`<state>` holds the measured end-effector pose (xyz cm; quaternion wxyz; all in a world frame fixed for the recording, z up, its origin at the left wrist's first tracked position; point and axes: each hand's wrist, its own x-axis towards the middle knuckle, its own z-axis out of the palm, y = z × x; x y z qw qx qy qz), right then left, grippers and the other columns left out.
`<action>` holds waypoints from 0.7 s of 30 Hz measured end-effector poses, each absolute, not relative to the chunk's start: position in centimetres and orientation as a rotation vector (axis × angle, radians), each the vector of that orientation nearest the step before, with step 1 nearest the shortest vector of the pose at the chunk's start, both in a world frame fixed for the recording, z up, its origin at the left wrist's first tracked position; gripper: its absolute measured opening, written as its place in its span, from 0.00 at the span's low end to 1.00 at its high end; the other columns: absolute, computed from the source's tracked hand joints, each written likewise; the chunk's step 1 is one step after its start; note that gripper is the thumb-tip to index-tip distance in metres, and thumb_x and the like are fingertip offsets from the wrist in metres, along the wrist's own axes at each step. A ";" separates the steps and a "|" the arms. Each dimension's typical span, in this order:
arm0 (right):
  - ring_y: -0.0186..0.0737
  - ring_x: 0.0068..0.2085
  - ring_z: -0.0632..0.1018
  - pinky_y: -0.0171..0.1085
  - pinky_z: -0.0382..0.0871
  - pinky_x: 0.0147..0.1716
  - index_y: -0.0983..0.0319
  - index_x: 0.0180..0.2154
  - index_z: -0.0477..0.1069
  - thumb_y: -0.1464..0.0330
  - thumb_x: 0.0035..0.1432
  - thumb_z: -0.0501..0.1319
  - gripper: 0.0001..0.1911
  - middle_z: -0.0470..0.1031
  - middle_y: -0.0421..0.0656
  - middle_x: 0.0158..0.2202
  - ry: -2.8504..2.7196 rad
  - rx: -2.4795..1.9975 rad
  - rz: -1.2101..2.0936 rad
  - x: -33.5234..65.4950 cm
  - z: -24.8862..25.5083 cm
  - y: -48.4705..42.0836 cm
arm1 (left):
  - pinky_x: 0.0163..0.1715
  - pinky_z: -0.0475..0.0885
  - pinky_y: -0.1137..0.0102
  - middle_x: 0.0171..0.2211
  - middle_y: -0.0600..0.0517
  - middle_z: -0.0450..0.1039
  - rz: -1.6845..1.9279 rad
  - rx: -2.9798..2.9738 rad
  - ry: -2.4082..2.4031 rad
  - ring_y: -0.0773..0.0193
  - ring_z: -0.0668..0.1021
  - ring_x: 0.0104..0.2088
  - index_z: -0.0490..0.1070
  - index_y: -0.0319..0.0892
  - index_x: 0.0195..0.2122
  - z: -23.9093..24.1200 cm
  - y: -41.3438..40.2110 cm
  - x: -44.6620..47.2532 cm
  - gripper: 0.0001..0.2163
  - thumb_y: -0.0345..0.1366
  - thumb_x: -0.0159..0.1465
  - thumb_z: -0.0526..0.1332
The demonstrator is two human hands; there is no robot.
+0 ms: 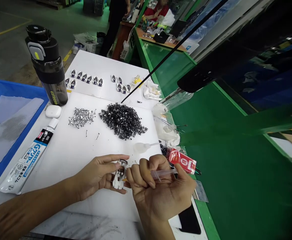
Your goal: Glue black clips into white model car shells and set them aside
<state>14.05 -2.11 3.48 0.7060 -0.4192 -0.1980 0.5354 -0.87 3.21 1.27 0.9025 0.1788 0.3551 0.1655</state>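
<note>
My left hand (pixel 99 175) is closed on a small white toy car body (pixel 120 174), held just above the white sheet (pixel 68 156). My right hand (pixel 158 190) grips a clear syringe-like applicator (pixel 164 173) whose tip points at the car body. A heap of small black parts (pixel 123 120) and a smaller heap of silver pins (pixel 81 117) lie on the sheet beyond my hands. Rows of finished small car bodies (pixel 86 78) lie at the far end of the table.
A white glue tube (pixel 27 163) lies at the left, with a white earbud case (pixel 53 111) and a dark water bottle (pixel 47 65) behind it. A blue tray (pixel 1 88) is at far left. A red packet (pixel 183 161), plastic bags (pixel 166 128) and a green conveyor (pixel 236 173) are to the right. A person stands at a far bench.
</note>
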 end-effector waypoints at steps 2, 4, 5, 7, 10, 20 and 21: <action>0.30 0.18 0.49 0.31 0.58 0.17 0.56 0.24 0.75 0.46 0.62 0.64 0.24 0.50 0.31 0.15 -0.436 -0.926 1.189 13.9 3.5 -2.1 | 0.42 0.86 0.59 0.37 0.49 0.82 0.338 0.363 0.743 0.61 0.87 0.34 0.85 0.43 0.56 1.2 3.2 -0.9 0.14 0.31 0.71 0.68; 0.29 0.17 0.49 0.31 0.57 0.16 0.56 0.23 0.74 0.46 0.61 0.64 0.24 0.50 0.31 0.15 -0.429 -0.926 1.170 13.9 3.5 -2.0 | 0.42 0.86 0.59 0.37 0.49 0.82 0.343 0.363 0.745 0.61 0.87 0.34 0.85 0.43 0.56 1.2 3.3 -0.9 0.14 0.30 0.71 0.67; 0.30 0.17 0.49 0.31 0.58 0.16 0.56 0.23 0.74 0.46 0.61 0.64 0.24 0.50 0.31 0.15 -0.425 -0.930 1.162 13.9 3.5 -2.0 | 0.42 0.86 0.59 0.37 0.49 0.82 0.344 0.364 0.743 0.61 0.87 0.34 0.85 0.43 0.56 1.2 3.3 -0.9 0.14 0.30 0.71 0.67; 0.30 0.17 0.49 0.31 0.58 0.16 0.56 0.23 0.74 0.46 0.61 0.64 0.24 0.51 0.31 0.14 -0.415 -0.942 1.153 13.9 3.5 -2.1 | 0.42 0.87 0.59 0.37 0.48 0.83 0.344 0.369 0.735 0.61 0.87 0.34 0.85 0.43 0.57 1.1 3.2 -0.9 0.14 0.31 0.72 0.66; 0.30 0.17 0.49 0.31 0.58 0.15 0.56 0.23 0.74 0.46 0.61 0.64 0.25 0.51 0.31 0.14 -0.407 -0.950 1.155 13.9 3.5 -2.1 | 0.42 0.87 0.59 0.37 0.48 0.83 0.344 0.372 0.739 0.60 0.88 0.34 0.85 0.43 0.57 1.1 3.2 -0.9 0.14 0.30 0.73 0.65; 0.29 0.16 0.48 0.31 0.56 0.15 0.56 0.22 0.73 0.47 0.62 0.63 0.25 0.49 0.31 0.14 -0.411 -0.921 1.126 13.6 3.5 -1.8 | 0.42 0.87 0.57 0.40 0.48 0.81 0.361 0.375 0.725 0.59 0.87 0.35 0.86 0.43 0.54 0.9 3.2 -0.9 0.13 0.31 0.70 0.68; 0.29 0.16 0.49 0.31 0.56 0.15 0.56 0.22 0.73 0.47 0.61 0.63 0.24 0.49 0.31 0.14 -0.414 -0.927 1.137 13.7 3.5 -1.9 | 0.42 0.87 0.56 0.40 0.48 0.81 0.361 0.379 0.721 0.59 0.87 0.35 0.86 0.43 0.54 0.9 3.2 -0.9 0.13 0.32 0.69 0.69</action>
